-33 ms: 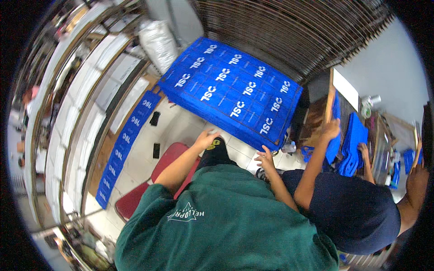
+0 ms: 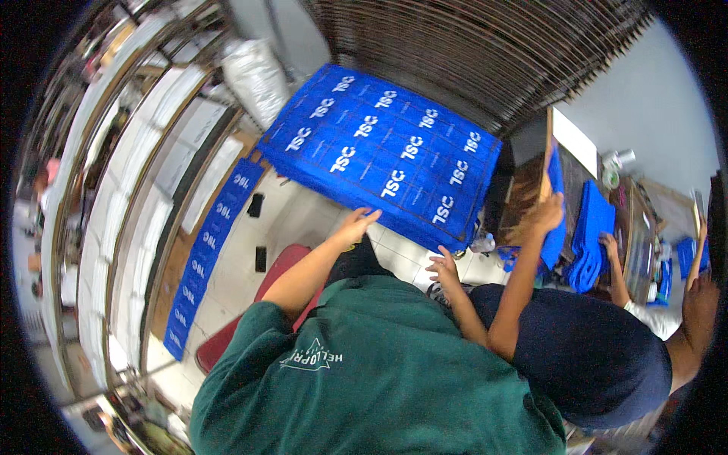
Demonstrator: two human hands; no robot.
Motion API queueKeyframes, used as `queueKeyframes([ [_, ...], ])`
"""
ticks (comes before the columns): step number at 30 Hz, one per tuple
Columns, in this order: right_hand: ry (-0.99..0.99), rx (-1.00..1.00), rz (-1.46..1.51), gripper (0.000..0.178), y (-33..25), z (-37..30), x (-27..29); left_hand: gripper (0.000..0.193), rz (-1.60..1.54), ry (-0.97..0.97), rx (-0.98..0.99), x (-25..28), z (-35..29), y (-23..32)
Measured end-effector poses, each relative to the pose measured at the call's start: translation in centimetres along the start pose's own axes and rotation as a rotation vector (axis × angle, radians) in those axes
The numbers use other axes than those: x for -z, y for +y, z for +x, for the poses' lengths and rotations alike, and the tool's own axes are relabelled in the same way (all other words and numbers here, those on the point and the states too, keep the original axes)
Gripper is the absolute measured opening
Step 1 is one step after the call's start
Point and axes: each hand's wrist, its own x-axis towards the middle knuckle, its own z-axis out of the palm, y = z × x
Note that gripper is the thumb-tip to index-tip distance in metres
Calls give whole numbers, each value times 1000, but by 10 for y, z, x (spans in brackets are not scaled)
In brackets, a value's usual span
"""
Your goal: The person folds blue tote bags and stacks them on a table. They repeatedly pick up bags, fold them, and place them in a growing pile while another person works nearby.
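Note:
A thick blue stack [image 2: 371,144] of printed material, its top covered in rows of white lettering, lies in front of me. My left hand [image 2: 358,226] is beside its near edge, fingers stretched out toward the blue side; whether they touch it I cannot tell. Farther right, my right hand [image 2: 444,265] hangs below the near right corner with its fingers spread and nothing in it. My green shirt covers the lower middle of the view.
A co-worker in a dark shirt [image 2: 599,349] stands close on my right, one hand at a wooden board [image 2: 547,163]. Blue folded material [image 2: 588,235] lies beyond. Left are white-stacked shelves [image 2: 125,197], a blue printed strip [image 2: 208,254] and a red seat [image 2: 284,269]. Slatted racks [image 2: 485,53] stand behind.
My left hand has shifted right and up, nearer the stack's front edge, fingers more extended. My right hand stays about where it was. The view has shifted slightly.

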Motion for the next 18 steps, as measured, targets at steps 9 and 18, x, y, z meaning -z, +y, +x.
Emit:
queueKeyframes([
  [9, 194, 70, 553, 62, 103, -8, -16, 114, -571, -696, 45, -60, 50, 198],
  [18, 149, 108, 1197, 27, -18, 3, -116, 82, -255, -779, 5, -45, 46, 264],
])
